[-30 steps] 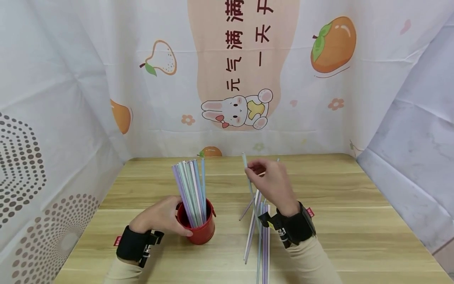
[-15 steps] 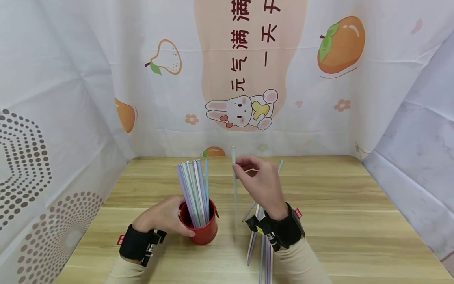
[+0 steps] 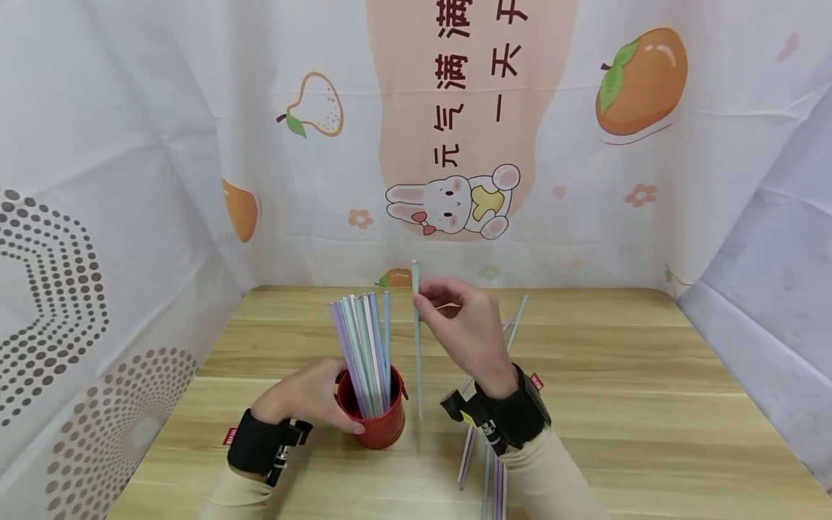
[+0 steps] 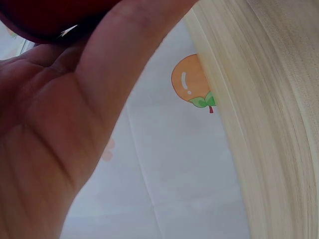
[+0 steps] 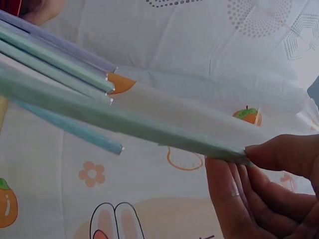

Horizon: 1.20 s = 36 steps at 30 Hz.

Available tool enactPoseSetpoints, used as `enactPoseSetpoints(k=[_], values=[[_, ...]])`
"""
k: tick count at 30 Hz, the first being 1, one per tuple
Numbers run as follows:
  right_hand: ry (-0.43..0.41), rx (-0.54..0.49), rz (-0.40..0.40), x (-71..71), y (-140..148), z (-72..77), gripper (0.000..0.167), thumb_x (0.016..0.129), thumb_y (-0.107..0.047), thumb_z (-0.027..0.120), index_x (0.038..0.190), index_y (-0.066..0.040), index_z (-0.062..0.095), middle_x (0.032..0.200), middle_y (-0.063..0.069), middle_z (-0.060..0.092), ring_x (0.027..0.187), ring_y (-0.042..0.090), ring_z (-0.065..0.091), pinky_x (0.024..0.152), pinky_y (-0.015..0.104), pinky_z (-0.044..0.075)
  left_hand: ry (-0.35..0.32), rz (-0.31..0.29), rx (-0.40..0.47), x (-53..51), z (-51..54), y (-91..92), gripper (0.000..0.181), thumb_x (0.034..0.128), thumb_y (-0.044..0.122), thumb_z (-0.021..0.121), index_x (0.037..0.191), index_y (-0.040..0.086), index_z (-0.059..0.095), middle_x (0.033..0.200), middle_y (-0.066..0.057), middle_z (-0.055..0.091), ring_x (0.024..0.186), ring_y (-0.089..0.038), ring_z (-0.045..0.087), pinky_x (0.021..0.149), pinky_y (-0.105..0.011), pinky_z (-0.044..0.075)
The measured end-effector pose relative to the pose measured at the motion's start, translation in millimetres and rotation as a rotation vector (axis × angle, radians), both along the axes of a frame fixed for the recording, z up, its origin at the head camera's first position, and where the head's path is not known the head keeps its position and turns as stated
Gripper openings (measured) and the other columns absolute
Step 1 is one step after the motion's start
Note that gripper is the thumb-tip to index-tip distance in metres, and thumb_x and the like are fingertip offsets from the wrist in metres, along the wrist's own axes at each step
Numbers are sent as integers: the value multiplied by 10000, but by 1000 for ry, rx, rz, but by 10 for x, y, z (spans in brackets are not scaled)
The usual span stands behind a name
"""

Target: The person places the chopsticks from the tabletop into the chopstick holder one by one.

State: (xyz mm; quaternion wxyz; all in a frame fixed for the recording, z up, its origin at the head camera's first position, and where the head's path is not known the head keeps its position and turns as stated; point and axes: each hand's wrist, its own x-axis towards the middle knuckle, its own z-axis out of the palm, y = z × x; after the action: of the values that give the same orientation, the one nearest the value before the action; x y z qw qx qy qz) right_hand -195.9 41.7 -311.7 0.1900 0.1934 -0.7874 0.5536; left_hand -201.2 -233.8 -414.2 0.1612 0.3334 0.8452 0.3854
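In the head view, a small red bucket (image 3: pixel 383 432) stands on the table with an upright bunch of straws (image 3: pixel 361 347) in purple, green, white and blue. My left hand (image 3: pixel 310 396) grips its rim from the left, the thumb at the front. The left wrist view shows that hand (image 4: pixel 75 104) against the dark red bucket (image 4: pixel 60 12). To the bucket's right, my right hand (image 3: pixel 466 334) pinches a pale green straw (image 3: pixel 418 368) near its top. This straw hangs nearly vertical, apart from the bucket. The right wrist view shows thumb and fingertips on the straw's end (image 5: pixel 144 130).
Several loose straws (image 3: pixel 466 455) lie on the wooden table (image 3: pixel 624 404) under and beside my right forearm. A blue-green straw (image 3: pixel 518 321) points toward the back behind that hand. Printed white cloth (image 3: pixel 305 180) encloses the table at the back and sides.
My right hand has lifted the pale green straw off the loose pile, carried it left toward the bucket and turned it from slanted to upright. My left hand keeps its grip on the bucket.
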Motion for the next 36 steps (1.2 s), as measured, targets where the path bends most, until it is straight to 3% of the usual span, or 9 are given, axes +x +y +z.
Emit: enactPoseSetpoints(k=[10,15,24,36], values=[[86,16,67,-43,-206,261,141,915,-104,767,1027,-18,765,917,97,778,808,170,731,744,303,630,-2,-12,22,-2,-4,16,691,761,363,916,1341,159,601,1230,33,723,1076,-90,681,960,-267,562],[86,-9,87,-108,-311,304,147,918,-93,757,1027,5,760,912,112,775,801,181,723,741,294,626,14,-12,12,0,0,20,688,756,375,915,1332,164,605,1220,42,723,1068,-81,678,956,-271,563],[39,-15,101,-247,-431,159,130,924,-90,746,1010,7,754,913,124,767,785,190,711,730,264,615,14,-28,31,-6,-10,21,679,763,359,913,1333,162,602,1227,34,720,1076,-86,679,968,-271,562],[0,27,135,-281,-518,-39,106,932,-67,729,1003,9,749,913,129,764,789,198,715,729,259,619,11,-42,46,-13,-15,19,671,767,330,913,1336,166,597,1233,26,718,1085,-92,682,981,-272,559]])
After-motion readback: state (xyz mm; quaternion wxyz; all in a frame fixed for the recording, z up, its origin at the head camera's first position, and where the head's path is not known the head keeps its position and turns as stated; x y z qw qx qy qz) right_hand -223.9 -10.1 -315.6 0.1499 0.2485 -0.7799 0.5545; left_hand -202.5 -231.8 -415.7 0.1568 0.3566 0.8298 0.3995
